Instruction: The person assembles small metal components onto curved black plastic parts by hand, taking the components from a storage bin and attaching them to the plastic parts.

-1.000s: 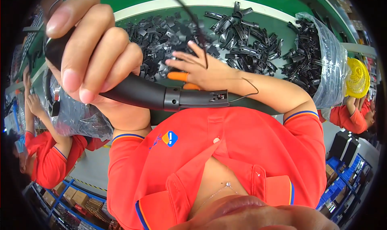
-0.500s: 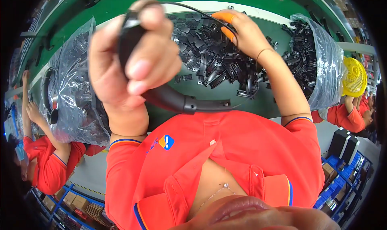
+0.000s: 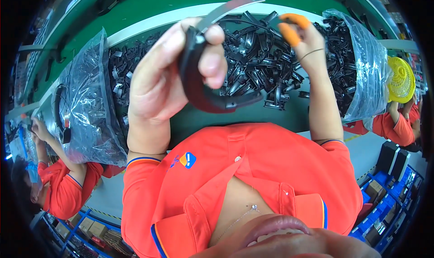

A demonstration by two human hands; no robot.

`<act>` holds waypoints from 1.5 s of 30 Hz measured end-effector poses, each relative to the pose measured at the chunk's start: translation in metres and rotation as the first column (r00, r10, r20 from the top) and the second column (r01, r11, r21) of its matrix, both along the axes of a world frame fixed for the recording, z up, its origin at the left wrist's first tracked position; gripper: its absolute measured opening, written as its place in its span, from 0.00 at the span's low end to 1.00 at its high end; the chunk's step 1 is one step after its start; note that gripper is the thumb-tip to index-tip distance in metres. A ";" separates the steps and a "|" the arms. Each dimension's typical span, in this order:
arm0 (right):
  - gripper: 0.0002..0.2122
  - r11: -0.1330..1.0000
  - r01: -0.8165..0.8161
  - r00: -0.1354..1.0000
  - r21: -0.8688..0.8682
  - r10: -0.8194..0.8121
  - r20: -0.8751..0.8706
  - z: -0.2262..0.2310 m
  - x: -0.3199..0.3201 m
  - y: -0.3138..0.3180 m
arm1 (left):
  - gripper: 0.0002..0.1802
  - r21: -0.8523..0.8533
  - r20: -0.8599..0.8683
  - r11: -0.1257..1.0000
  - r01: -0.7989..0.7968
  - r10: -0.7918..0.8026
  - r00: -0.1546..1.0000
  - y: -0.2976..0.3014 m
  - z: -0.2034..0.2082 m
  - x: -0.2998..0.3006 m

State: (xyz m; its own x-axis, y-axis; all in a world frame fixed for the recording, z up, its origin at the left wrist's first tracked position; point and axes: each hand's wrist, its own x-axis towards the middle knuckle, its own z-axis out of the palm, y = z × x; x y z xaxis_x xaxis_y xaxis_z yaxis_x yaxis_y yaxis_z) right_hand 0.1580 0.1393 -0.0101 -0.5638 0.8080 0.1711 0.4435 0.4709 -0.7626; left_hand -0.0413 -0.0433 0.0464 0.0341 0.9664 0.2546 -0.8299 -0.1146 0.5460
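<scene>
My left hand (image 3: 158,72) is raised above the table. Its fingers are wrapped round a curved black headband (image 3: 199,93), shaped like a headphone's. From the headband's upper end a flat metal strip (image 3: 228,8) juts out to the right, with a notched tip. My right hand (image 3: 307,41) hovers at the right side of a heap of black plastic parts (image 3: 253,59). Orange covers sit on two of its fingers, which are bent and apart. Nothing shows between them. A thin black strip (image 3: 246,22) runs across the heap towards these fingertips; whether they touch it is unclear.
A clear plastic bag (image 3: 86,109) of small dark parts lies at the left. Another plastic bag (image 3: 368,72) with black parts lies at the right. Co-workers in red shirts stand on both sides; the right one holds a yellow basket (image 3: 401,79). A green surface (image 3: 149,7) lies beyond.
My left hand has turned and moved slightly right, bringing the metal strip into sight. My right hand has drawn off to the right, away from the thin black strip it was at before.
</scene>
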 end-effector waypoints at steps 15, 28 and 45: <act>0.10 0.789 -0.465 0.668 -0.401 0.016 -0.744 0.051 0.010 -0.073 | 0.18 -0.198 -0.312 0.971 -0.135 0.068 0.948 0.020 -0.031 0.028; 0.14 0.725 -0.557 0.634 -0.406 0.055 -0.771 0.028 -0.013 -0.066 | 0.26 -0.308 -0.306 0.943 -0.128 0.030 0.952 0.026 -0.029 0.033; 0.26 0.552 -0.567 0.722 -0.611 -0.023 -0.691 -0.002 -0.004 -0.069 | 0.21 -0.336 -0.333 0.921 -0.199 0.081 0.939 0.027 -0.037 0.030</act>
State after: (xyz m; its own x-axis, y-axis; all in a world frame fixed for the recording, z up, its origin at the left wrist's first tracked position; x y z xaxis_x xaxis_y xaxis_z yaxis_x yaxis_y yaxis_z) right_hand 0.1541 0.0706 -0.0122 -0.7978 0.6017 -0.0385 -0.2485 -0.3863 -0.8883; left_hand -0.0111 -0.0168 0.0097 -0.0889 0.9897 -0.1121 -0.6041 0.0359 0.7961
